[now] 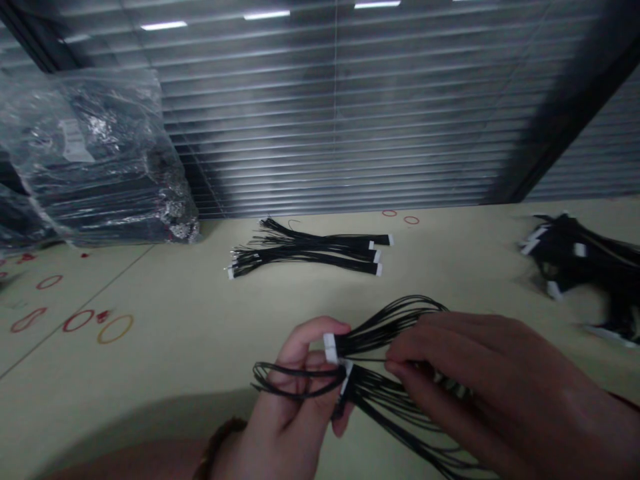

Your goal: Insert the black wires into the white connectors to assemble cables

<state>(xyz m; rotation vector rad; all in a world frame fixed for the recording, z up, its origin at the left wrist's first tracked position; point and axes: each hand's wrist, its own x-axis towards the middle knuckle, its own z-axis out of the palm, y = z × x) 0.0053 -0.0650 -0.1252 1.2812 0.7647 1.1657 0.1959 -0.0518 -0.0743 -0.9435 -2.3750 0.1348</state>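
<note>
Wires of a black harness (385, 327) are run roughly left to right, low in the middle above the pale table (200, 333), its white connector (330, 348) turned leftward. That connector is pinched between thumb and fingers of the left hand (295, 393). Thin glossy strands are gripped by the closed right hand (480, 380). More finished harnesses (310, 253) are laid flat behind, well apart.

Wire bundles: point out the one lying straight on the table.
The middle bundle: wires straight, white plugs together. The right heap is tangled; the held bundle is looped.
</note>
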